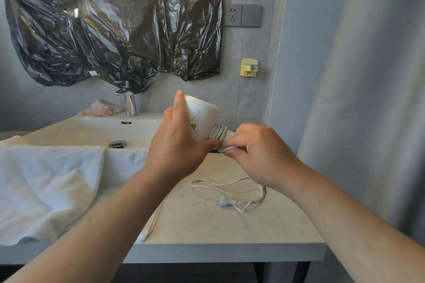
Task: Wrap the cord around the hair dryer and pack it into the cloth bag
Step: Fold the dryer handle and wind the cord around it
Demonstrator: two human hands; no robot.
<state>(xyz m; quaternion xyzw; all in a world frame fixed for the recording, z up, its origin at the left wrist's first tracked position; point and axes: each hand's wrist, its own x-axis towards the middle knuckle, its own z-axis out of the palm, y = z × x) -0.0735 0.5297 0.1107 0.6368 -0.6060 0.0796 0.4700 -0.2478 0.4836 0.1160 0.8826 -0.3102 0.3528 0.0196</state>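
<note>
My left hand point(178, 142) grips the body of a white hair dryer point(202, 117) held above the counter, with the index finger stretched up along its side. Several turns of white cord point(217, 132) sit wound around the dryer's handle. My right hand point(257, 151) pinches the cord just beside those turns, covering most of the handle. The loose rest of the cord point(230, 185) lies looped on the counter below, ending in a white plug point(226, 201). A white cloth point(46, 186) lies spread at the left; I cannot tell whether it is the bag.
A white sink point(92, 131) with a chrome tap point(130, 103) sits behind the hands. The marble counter point(207, 220) ends at a front edge near me. Black plastic point(115, 18) covers the mirror. A wall socket point(243, 15) and a grey curtain point(368, 99) are at the right.
</note>
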